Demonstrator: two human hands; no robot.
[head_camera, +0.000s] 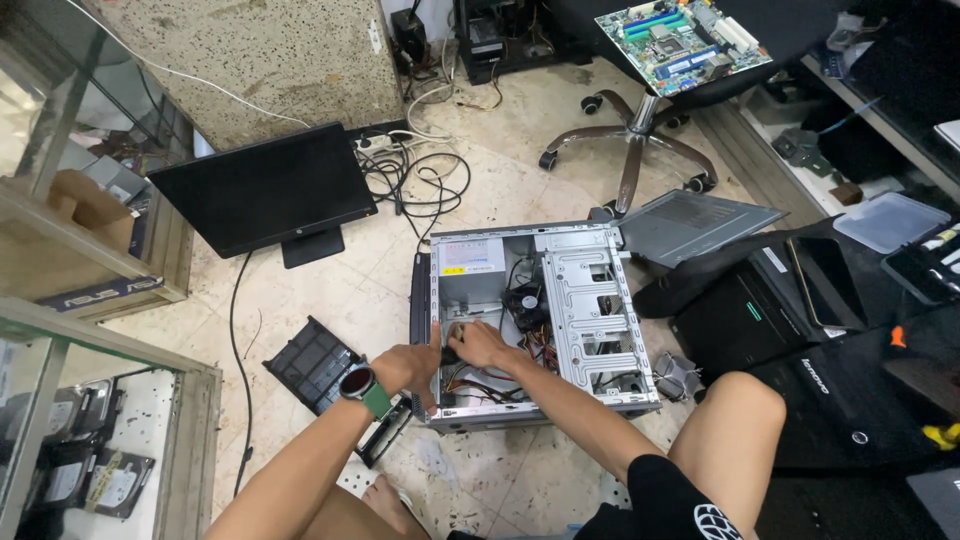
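Observation:
An open silver computer case (585, 300) lies on its side on the floor, its interior facing up. My left hand (408, 366), with a green-strapped watch on the wrist, rests on the case's near left edge with the index finger pointing up. My right hand (482, 345) reaches inside the case and pinches a small black connector (450, 354) among coloured cables (480, 385). A black fan (524, 303) sits just beyond the right hand. A power supply (470, 257) fills the far left corner.
A black monitor (265, 190) stands on the floor at left with tangled cables (420, 175) behind it. A black front panel (318, 365) lies by my left arm. A grey side panel (695, 222), office chair base (635, 140), motherboard (680, 38) and dark computer cases (760, 310) crowd the right.

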